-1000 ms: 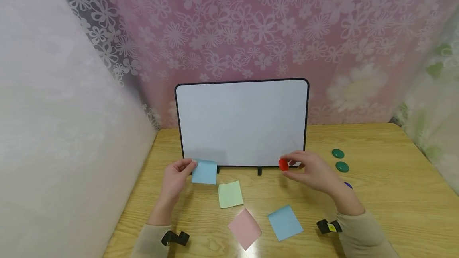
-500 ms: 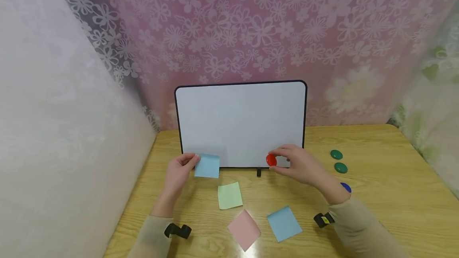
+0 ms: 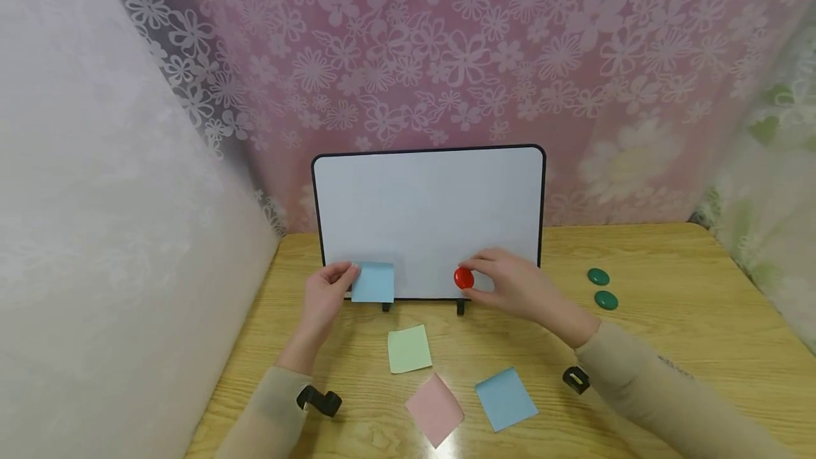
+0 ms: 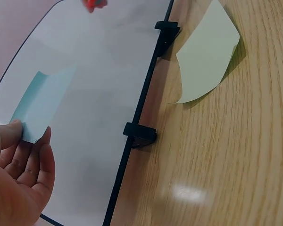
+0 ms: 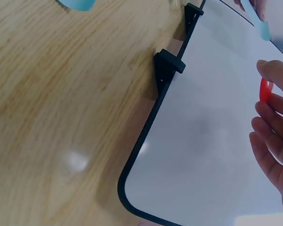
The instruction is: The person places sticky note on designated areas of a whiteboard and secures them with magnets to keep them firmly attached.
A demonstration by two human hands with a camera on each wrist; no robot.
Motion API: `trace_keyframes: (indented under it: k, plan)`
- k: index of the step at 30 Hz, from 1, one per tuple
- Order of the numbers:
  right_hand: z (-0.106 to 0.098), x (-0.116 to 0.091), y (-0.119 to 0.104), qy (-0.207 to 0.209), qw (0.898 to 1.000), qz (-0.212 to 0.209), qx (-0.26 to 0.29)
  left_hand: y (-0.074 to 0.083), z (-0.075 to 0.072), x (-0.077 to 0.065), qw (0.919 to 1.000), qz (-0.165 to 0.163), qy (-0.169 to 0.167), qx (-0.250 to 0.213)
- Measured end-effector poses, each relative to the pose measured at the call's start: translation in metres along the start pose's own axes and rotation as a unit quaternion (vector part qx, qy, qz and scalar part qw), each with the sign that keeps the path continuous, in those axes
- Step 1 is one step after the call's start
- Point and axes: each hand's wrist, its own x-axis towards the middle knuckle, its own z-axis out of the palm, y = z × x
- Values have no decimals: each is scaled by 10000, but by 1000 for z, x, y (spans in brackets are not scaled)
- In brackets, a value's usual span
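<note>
My left hand (image 3: 326, 297) pinches a blue sticky note (image 3: 373, 282) by its left edge, in front of the lower left part of the whiteboard (image 3: 427, 211). In the left wrist view that sticky note (image 4: 45, 101) curves away from the thumb and fingers. Between thumb and fingers my right hand (image 3: 510, 285) grips a round red magnet (image 3: 464, 278) before the board's lower right half. The right wrist view shows the red magnet (image 5: 266, 89) edge-on, partly covered by the fingers. The two hands face each other across the board.
On the wooden table (image 3: 669, 374) lie a green sticky note (image 3: 410, 349), a pink one (image 3: 435, 411) and another blue one (image 3: 506, 399). Two green magnets (image 3: 602, 288) rest at the right. Small black feet (image 3: 460, 307) hold up the board, with a floral curtain (image 3: 433, 55) behind.
My right hand has carried the red magnet leftward and slightly up over the board. My left hand has raised the blue sticky note and shifted it a little right. The right sleeve now hides the blue magnet.
</note>
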Motion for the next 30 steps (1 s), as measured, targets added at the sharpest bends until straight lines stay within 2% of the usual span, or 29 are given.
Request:
trace_keyframes:
  k: [4,9,15,22,30]
  plan:
    - [-4,11,-1,36,10000,56,-26,0,3,3,10000,38,71,9]
    - [-6,21,0,169,9996,218,21,1,3,3,9999,65,-59,73]
    - [1,34,3,282,9995,100,-44,4,4,9,9996,24,-194,219]
    - [1,54,2,318,9993,147,-103,17,9,18,9991,143,-143,378]
    - [2,79,-3,441,9985,-133,-297,31,17,29,9987,367,23,345]
